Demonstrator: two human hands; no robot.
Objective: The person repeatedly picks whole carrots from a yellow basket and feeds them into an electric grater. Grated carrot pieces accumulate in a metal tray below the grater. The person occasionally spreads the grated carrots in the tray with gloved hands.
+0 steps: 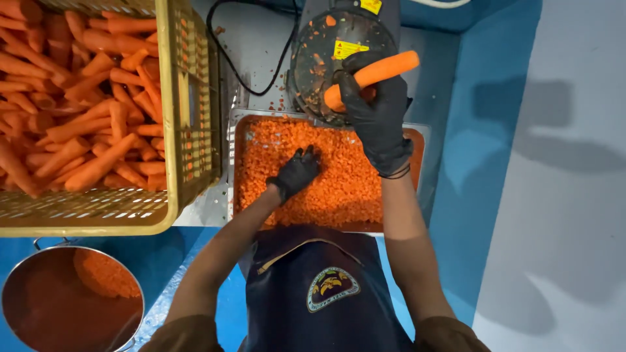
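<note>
A peeled carrot (pixel 373 73) sits in the right hand (pixel 373 107), gripped around its lower half by black-gloved fingers closed tight on it; its thick upper end juts out up and to the right of the glove, while its lower end presses against the round dark cutting machine (pixel 332 58), whose face is flecked with orange bits; the hand is directly in front of that machine, covering its lower right edge.

Just below the machine lies a metal tray (pixel 233 163) filled with diced carrot (pixel 345 189); the left hand (pixel 297 173), also in a black glove, rests palm down on this orange heap, fingers spread a little and sunk into the pieces, holding nothing that can be seen; it lies below and left of the machine, well apart from the carrot in the other hand.

To the left of the machine stands 1 yellow plastic crate (pixel 171 130) heaped with whole peeled carrots (pixel 78 98); a black cable (pixel 251 85) loops between the crate and the machine across the metal surface.

Far below and left of the machine, a round steel bowl (pixel 26 287) holds more diced carrot on 1 side; the person's dark apron (pixel 319 293) with a round badge fills the lower middle of the view, below the tray; the blue floor (pixel 482 130) runs to the right of the machine.
</note>
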